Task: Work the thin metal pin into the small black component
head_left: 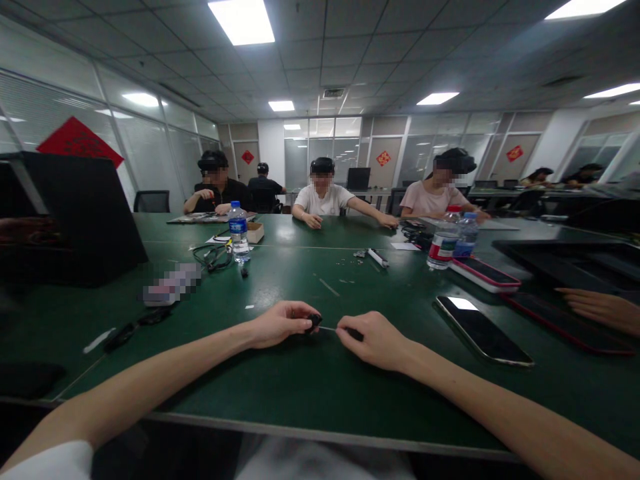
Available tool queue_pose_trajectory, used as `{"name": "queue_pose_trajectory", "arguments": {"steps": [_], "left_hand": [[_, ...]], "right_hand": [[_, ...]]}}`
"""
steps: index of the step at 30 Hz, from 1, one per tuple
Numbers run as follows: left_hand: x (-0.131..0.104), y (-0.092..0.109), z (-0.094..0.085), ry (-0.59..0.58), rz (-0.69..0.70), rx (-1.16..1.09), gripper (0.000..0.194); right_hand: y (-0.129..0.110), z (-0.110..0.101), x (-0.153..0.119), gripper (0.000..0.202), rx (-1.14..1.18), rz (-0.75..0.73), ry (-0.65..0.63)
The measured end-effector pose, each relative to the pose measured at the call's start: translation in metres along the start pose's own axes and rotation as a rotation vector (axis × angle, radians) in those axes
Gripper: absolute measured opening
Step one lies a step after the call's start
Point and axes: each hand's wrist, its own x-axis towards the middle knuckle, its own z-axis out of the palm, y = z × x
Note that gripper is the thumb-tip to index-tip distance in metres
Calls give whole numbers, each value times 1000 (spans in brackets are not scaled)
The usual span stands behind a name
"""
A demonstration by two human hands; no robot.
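Over the green table [300, 393], my left hand [283, 325] pinches a small black object [314, 323] between thumb and fingers. My right hand [373, 339] is closed round a tool with a black handle [354, 333] and a thin metal shaft [327, 328]. The shaft points left, and its tip reaches the black object or stops very near it; which of these I cannot tell. A phone [485, 331] lies to the right of my right hand.
Water bottles [239, 233] stand beyond my hands, with cables [213, 257] and a white tool [377, 259] nearby. At right, another person's hand [603, 310] rests by a black tray [575, 260]. People sit opposite. A black box [90, 220] stands left.
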Motion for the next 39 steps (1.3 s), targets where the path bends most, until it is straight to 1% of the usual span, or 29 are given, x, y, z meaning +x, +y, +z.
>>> {"name": "queue_pose_trajectory", "arguments": {"steps": [4, 7, 10, 16, 25, 30, 39], "left_hand": [[-1, 1, 2, 30, 21, 85, 38], [-2, 3, 3, -3, 8, 190, 39], [-3, 4, 2, -41, -18, 227, 38], [-2, 1, -1, -19, -44, 229, 39], [-2, 2, 2, 16, -55, 165, 32], [0, 0, 0, -18, -26, 111, 23], [-4, 7, 4, -49, -53, 71, 30]], "right_hand": [[0, 0, -1, 31, 0, -3, 16], [-3, -2, -1, 31, 5, 4, 13], [-6, -3, -1, 31, 28, -4, 2], [-6, -1, -1, 30, 21, -6, -7], [-5, 2, -1, 29, 16, -13, -15], [-6, 2, 0, 30, 27, -16, -29], [-8, 0, -1, 30, 29, 3, -42]]}}
